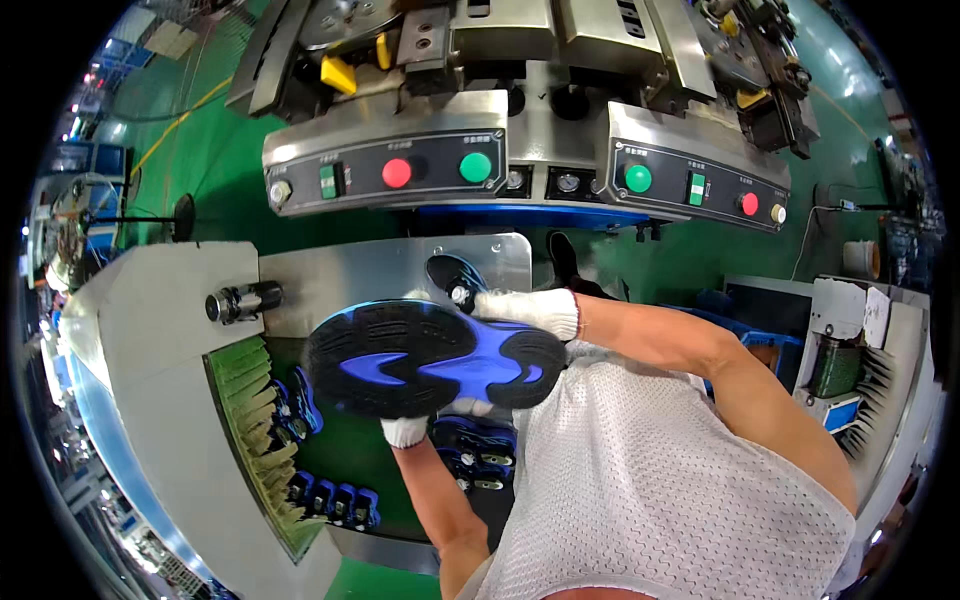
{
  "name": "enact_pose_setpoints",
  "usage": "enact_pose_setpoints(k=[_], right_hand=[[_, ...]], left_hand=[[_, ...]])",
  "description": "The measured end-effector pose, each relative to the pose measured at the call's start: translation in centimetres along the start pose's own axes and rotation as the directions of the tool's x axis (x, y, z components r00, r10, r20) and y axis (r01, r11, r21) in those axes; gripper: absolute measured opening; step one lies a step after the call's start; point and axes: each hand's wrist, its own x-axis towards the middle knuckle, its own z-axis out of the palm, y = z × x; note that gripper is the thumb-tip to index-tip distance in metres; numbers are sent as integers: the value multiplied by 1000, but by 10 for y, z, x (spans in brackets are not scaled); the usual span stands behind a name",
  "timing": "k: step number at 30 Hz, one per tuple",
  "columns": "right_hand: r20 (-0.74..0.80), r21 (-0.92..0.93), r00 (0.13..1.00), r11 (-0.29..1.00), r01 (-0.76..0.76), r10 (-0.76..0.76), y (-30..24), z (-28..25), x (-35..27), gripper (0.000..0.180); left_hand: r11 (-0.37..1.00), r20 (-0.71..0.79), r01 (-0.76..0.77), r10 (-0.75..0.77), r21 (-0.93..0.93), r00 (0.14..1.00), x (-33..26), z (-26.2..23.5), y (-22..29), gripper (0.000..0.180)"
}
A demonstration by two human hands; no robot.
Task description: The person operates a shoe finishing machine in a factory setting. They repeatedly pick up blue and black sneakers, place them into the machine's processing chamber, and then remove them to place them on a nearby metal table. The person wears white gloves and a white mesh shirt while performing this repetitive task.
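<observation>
A shoe (435, 357) is held sole-up in front of the person's chest, above the gap between the worktop (150, 330) and the machine (520, 150). Its sole is black rubber with glossy blue inlays, ridged and lugged in curved bands, long and oval with the heel toward the right. The upper is turned away and hidden under the sole.

The right hand (525, 308), in a white knit cotton glove, comes over the far edge near the heel; its fingers curl round the rim, so its grip is closed on the shoe. The left hand (405, 430), gloved the same way, comes up from below; only the cuff and a bit of the knuckles show, the rest is behind the sole, though it plainly supports the shoe and seems clasped on its near edge.

The worktop is pale grey and smooth, with a brushed steel plate (390, 270) behind it and a dark metal cylinder (243, 301) sticking out. A green bristle brush strip (255, 420) runs down the side of a well where more blue shoes (335, 500) lie, partly hidden. The machine is grey metal with red and green round buttons (475, 166). The person's mesh shirt (650, 480) fills the lower right.
</observation>
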Motion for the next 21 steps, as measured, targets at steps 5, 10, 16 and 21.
enact_pose_setpoints(k=[5, 10, 16, 21], right_hand=[[-44, -444, 841, 765, 467, -539, -88, -9, -63, 41], [-234, -359, 762, 782, 510, -604, -139, -51, -145, 38], [-143, 335, 613, 545, 769, -777, -109, -102, -194, 66], [35, 287, 563, 548, 786, -826, -119, -50, -181, 84]], left_hand=[[697, -67, -68, 164, 714, 984, 62, 88, 32, 44], [70, 75, -81, 86, 994, 994, 83, 65, -18, 42], [-108, 161, -187, -209, 976, 965, 77, 27, -93, 44], [12, 141, -146, -346, 989, 928, 102, 8, -82, 33]])
